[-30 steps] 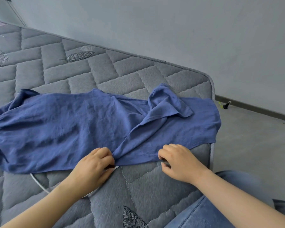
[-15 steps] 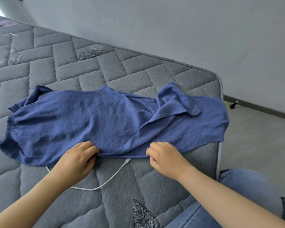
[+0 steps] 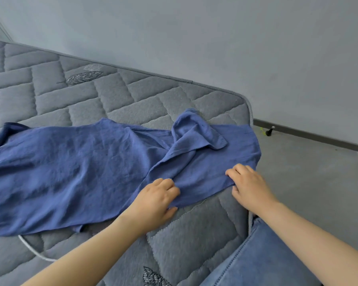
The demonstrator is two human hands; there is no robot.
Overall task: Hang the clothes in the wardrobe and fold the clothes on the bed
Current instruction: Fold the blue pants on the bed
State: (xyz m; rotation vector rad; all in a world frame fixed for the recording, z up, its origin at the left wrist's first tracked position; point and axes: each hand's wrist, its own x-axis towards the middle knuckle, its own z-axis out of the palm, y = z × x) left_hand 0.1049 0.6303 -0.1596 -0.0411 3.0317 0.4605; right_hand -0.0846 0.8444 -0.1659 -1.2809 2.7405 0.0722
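Observation:
A blue garment (image 3: 74, 168) lies spread across the grey quilted mattress (image 3: 116, 100), its right end near the mattress corner with one flap folded back on itself. My left hand (image 3: 156, 200) pinches the near hem of the garment, fingers curled on the cloth. Further right, my right hand (image 3: 249, 187) grips the same hem close to the garment's right end. Both hands rest low on the fabric near the bed's front edge.
A white cable (image 3: 32, 249) pokes out from under the garment at the lower left. My knee in blue jeans (image 3: 262, 259) is beside the bed corner. The grey floor (image 3: 310, 182) and a small black doorstop (image 3: 269, 132) lie right, wall behind.
Both hands have slid rightward along the near hem toward the garment's right end. The cloth now covers most of the white cable that showed half a second ago.

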